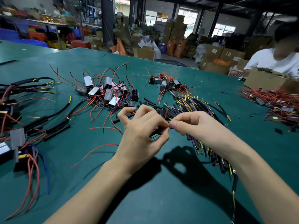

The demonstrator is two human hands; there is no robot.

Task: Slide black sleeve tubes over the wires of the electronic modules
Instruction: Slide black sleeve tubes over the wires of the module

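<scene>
Hands meet midair; left hand [142,126] pinches black sleeve tube [156,132]; right hand [192,123] pinches wire.

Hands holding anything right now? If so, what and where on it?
Left hand grips a short black sleeve tube near its end. Right hand pinches thin wires at their tips, right at the tube mouth. Which module they belong to cannot be told.

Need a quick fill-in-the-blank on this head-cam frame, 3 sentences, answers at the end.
1. The table is covered with a mat coloured ____.
2. The left hand and right hand meet fingertip to fingertip above a pile of black ____.
3. Most loose wires around the silver modules are coloured ____.

Missing words: green; sleeve tubes; red
</scene>
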